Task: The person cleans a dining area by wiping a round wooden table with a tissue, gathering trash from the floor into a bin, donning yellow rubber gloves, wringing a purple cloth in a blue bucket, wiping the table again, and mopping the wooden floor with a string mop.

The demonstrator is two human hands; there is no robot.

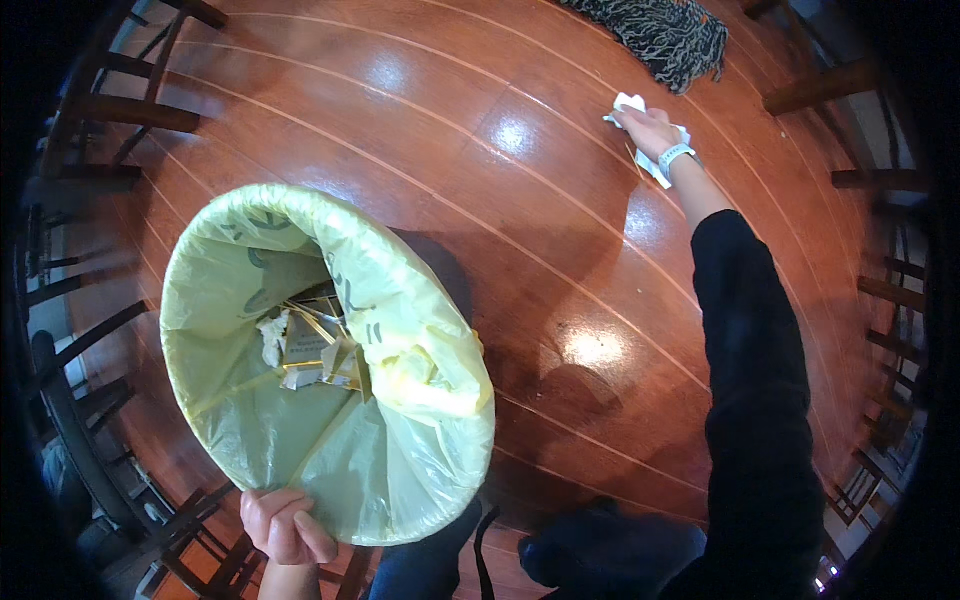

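My left hand [283,526] grips the near rim of a waste bin lined with a translucent yellow bag [322,457], which bears dark printed marks. The bin is tilted so its mouth faces me. Inside lie torn cardboard pieces [306,341], several thin sticks [313,321] and a crumpled whitish scrap [273,339]. Far out to the right, my right hand [649,135] is closed around crumpled white tissue paper [654,171], low over the floor. A thin stick [636,162] shows beside the tissue; whether it is held cannot be told.
Glossy reddish-brown wood flooring [465,180] stretches ahead. A black-and-grey string mop head [671,41] lies just beyond my right hand. Dark wooden chair legs line the left side [142,112] and the right side [825,86]. My legs [607,544] are at the bottom.
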